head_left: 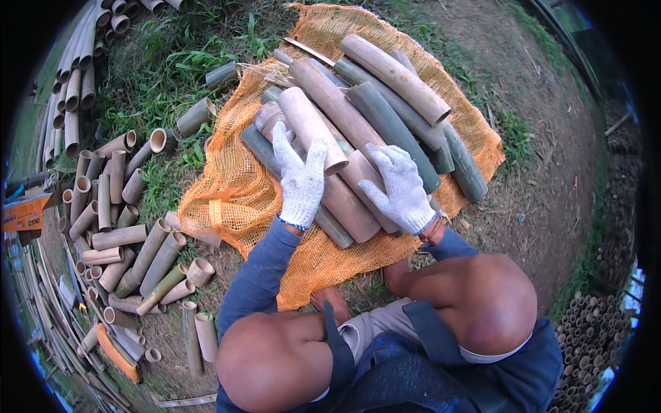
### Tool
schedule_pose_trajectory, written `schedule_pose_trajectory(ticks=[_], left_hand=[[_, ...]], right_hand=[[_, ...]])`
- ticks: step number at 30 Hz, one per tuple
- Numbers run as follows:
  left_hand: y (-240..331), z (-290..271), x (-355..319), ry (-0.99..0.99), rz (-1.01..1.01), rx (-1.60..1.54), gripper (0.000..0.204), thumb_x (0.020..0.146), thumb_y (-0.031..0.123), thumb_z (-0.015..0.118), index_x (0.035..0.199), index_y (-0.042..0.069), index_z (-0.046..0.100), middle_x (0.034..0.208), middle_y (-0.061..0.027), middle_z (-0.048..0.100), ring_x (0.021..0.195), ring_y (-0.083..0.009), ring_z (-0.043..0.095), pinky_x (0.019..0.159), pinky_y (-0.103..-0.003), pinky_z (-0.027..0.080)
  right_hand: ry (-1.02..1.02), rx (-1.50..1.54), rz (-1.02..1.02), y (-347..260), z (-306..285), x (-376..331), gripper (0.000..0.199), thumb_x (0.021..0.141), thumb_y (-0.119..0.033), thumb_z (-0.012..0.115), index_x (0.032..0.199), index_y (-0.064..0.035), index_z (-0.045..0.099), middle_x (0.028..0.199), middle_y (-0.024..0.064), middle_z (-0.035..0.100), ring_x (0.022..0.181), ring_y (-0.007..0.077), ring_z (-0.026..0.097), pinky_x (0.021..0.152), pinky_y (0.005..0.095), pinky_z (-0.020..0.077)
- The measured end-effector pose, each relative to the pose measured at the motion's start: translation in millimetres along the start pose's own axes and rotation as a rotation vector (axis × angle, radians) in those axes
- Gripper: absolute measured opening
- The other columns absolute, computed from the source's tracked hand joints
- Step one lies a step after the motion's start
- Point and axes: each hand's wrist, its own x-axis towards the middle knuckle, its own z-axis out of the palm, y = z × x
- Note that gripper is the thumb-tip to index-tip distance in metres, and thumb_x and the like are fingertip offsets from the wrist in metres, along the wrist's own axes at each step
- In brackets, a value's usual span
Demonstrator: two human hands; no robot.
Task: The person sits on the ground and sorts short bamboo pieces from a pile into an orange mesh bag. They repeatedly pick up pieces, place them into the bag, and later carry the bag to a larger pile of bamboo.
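My left hand point(299, 180), in a white knitted glove, is set wide, with the thumb apart from the fingers; it lies along the left side of a pale bamboo tube point(312, 127), its fingertips over a short grey tube point(270, 118); whether it presses on either I cannot tell; my right hand point(399, 184), gloved likewise, is also wide; its fingers lie over the lower end of a long brown tube point(334, 100) and its thumb over a shorter brown tube point(360, 170); the pale tube lies on top of the pile, slanting, its open end toward the bottom edge of an orange net point(255, 213); a dark green tube point(394, 134) lies to the right of the long brown tube; a tan tube point(398, 78) lies farther toward the net's top edge; a grey-green tube point(465, 165) lies by the net's right edge; a thin strip point(310, 51) lies near the top corner; my foot point(332, 304) is at the bottom edge; beyond the left edge, loose cut tubes point(119, 237) lie scattered on the ground, with grass point(172, 51) above them.
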Motion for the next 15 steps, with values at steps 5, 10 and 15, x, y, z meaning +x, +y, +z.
schedule_pose_trajectory(ticks=[5, 10, 15], left_hand=[[-15.9, 3.5, -5.8, -0.102, 0.066, 0.252, 0.098, 0.096, 0.043, 0.085, 0.166, -0.006, 0.035, 0.163, -0.0288, 0.043, 0.147, -0.0415, 0.05, 0.125, -0.048, 0.041], [-34.3, -54.7, -16.5, 0.002, 0.153, 0.407, 0.073, 0.097, 0.027, 0.086, 0.156, -0.001, 0.053, 0.154, -0.0239, 0.054, 0.146, -0.0404, 0.05, 0.122, -0.05, 0.042], [-73.5, -123.4, -75.2, 0.448, 0.181, 0.878, 0.085, 0.096, 0.03, 0.087, 0.164, 0.002, 0.044, 0.161, -0.0267, 0.046, 0.152, -0.0445, 0.041, 0.126, -0.058, 0.035]], right_hand=[[0.051, 0.099, 0.096, 23.6, -11.6, 1.8, 0.059, 0.104, -0.036, 0.07, 0.155, -0.0065, 0.058, 0.146, 0.0216, 0.062, 0.141, 0.0423, 0.054, 0.122, 0.0516, 0.0419], [0.279, 0.12, 0.316, 122.7, -43.4, 22.0, 0.058, 0.109, -0.038, 0.065, 0.157, -0.0056, 0.057, 0.147, 0.0221, 0.062, 0.142, 0.041, 0.056, 0.123, 0.0492, 0.0412], [0.433, -0.207, 0.61, 296.9, -81.1, 35.6, 0.072, 0.105, -0.053, 0.063, 0.157, -0.0036, 0.058, 0.159, 0.0276, 0.057, 0.143, 0.0423, 0.058, 0.12, 0.05, 0.0452]])
